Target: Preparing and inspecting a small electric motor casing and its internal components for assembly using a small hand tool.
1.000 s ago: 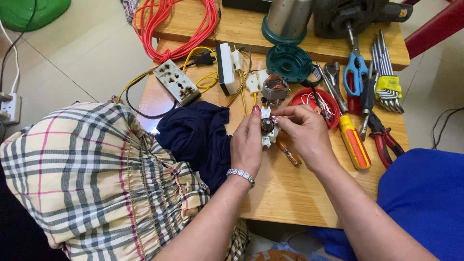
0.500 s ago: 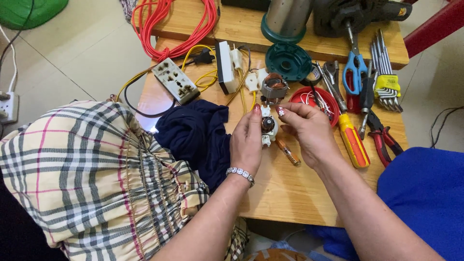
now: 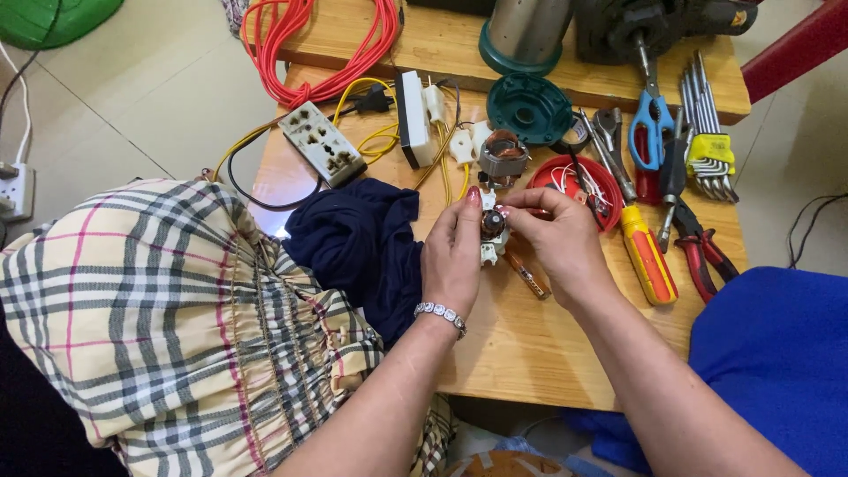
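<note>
Now | left hand (image 3: 455,256) and right hand (image 3: 558,240) both pinch small white plastic motor part with copper winding (image 3: 491,231) between them | light, rigid, fiddly; windings fragile—hold by casing.

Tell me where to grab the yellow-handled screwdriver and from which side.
Take the screwdriver by its thick yellow and orange handle, coming from above on the near side. It lies flat on the wooden table, handle end toward the person, apart from the pliers on its right. Its shaft points away under the red lid, so the handle is probably the easier part.
</note>
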